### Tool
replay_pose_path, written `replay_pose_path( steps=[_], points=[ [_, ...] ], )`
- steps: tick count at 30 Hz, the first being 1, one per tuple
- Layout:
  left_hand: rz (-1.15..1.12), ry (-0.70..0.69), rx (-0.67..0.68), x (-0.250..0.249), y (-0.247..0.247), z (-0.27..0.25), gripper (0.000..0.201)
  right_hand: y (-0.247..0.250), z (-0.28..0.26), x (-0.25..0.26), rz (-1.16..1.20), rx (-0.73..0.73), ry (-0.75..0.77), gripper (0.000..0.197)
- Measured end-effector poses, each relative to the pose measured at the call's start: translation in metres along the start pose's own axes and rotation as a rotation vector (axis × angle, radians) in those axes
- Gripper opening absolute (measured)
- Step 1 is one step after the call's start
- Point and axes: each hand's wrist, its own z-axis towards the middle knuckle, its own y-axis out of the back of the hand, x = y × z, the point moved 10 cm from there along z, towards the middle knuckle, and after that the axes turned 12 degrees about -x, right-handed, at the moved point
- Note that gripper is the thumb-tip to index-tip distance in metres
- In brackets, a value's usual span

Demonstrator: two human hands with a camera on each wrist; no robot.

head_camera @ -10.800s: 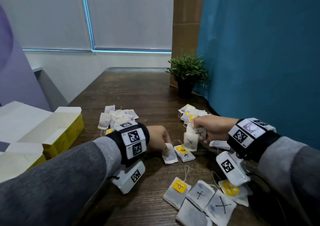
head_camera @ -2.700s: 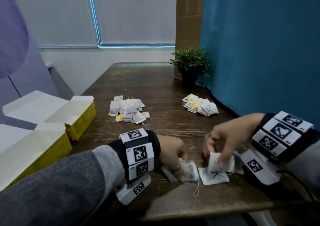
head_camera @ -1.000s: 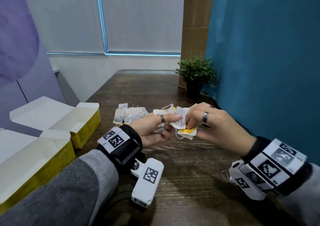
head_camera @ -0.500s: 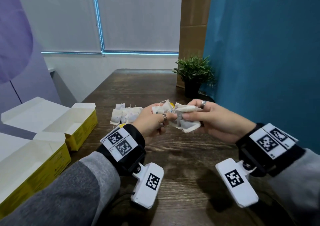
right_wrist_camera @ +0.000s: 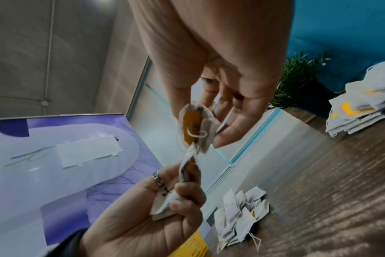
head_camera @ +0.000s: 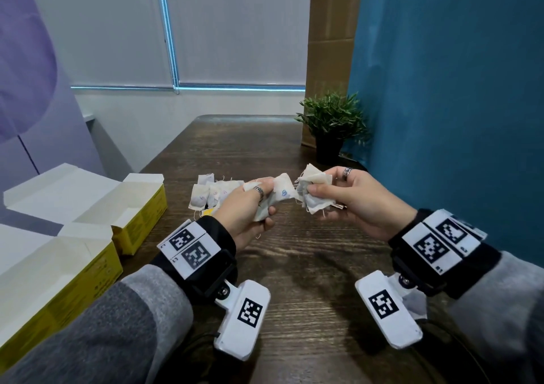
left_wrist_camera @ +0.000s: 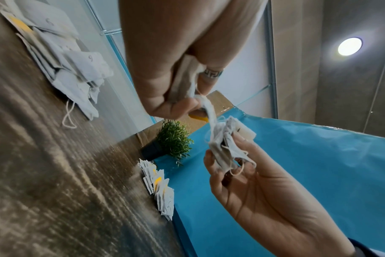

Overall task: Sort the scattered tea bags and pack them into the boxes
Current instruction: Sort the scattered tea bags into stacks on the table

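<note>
The dark wooden surface [head_camera: 294, 266] carries two open yellow boxes [head_camera: 138, 207] at its left edge, both apparently with no bags in them yet, a heap of tea bags with handwritten marks [head_camera: 206, 195] near the middle, and a second stack with yellow tags [left_wrist_camera: 158, 187] near the potted plant [head_camera: 329, 130] by the blue wall. Above the surface, the left hand [head_camera: 250, 210] has its fingers curled round a crumpled bag with a blue mark [head_camera: 279, 195], while the right hand [head_camera: 353, 201] pinches a small bundle of bags [head_camera: 312, 192] between thumb and fingers. A thin twist of paper or string [left_wrist_camera: 211, 114] appears to join the two clumps. The step in hand looks like sorting: pulling tangled bags apart by kind. Next, a gentle, steady pull seems called for, so the paper does not tear, then each clump goes to its matching heap.
</note>
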Motion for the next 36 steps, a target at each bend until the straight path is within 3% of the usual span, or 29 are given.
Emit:
replay_pose_path(
  steps=[7,13,17,19,25,28,31,36],
  points=[
    [0.172,-0.008,-0.021,0.006,0.019,-0.005,0.013,-0.004,-0.007,0.005,-0.054,-0.006,0.067,0.014],
    [0.178,-0.086,-0.136,-0.023,0.052,0.0,0.012,-0.003,0.01,-0.005,-0.046,-0.015,-0.008,0.015],
    [-0.014,-0.167,-0.265,-0.067,0.092,0.019,0.013,-0.049,0.05,-0.024,-0.059,0.05,-0.136,0.015],
    [-0.062,-0.163,-0.282,-0.081,0.102,0.025,0.016,-0.083,0.067,-0.036,-0.093,0.1,-0.182,0.027],
    [-0.07,-0.117,-0.288,-0.092,0.116,0.033,0.021,-0.139,0.099,-0.07,-0.46,0.233,-0.154,0.03],
    [-0.074,-0.081,-0.296,-0.092,0.125,0.039,0.017,-0.119,0.109,-0.066,-0.359,0.124,-0.157,0.03],
    [-0.028,-0.022,-0.22,-0.086,0.112,0.041,0.015,-0.069,0.122,-0.052,-0.244,-0.047,-0.128,0.032],
    [0.233,0.03,-0.044,-0.054,0.038,0.054,0.029,0.029,0.131,-0.01,-0.425,-0.243,0.015,0.029]
  ],
)
